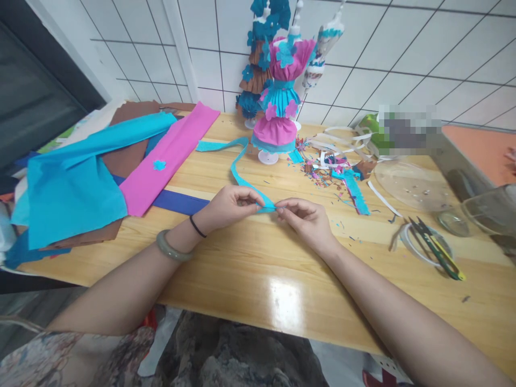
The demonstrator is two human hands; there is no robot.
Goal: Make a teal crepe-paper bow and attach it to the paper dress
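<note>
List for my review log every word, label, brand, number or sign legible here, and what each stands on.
None: no text can be read anywhere in the view.
Shiny green item at the back: partly covered by a pixelated block, so any print there is unreadable.
Green-and-yellow-handled metal snips: any marking is too small to read.
Narrow turquoise paper strip: no print shows.

The wooden table (242, 279) carries a paper-dressed stand (278, 131); just left of the stand lies part of a turquoise strip (234, 167), farther left piled coloured paper (76, 188), rightward paper scraps (312, 169) and perhaps a clear lid (397, 183).
</note>
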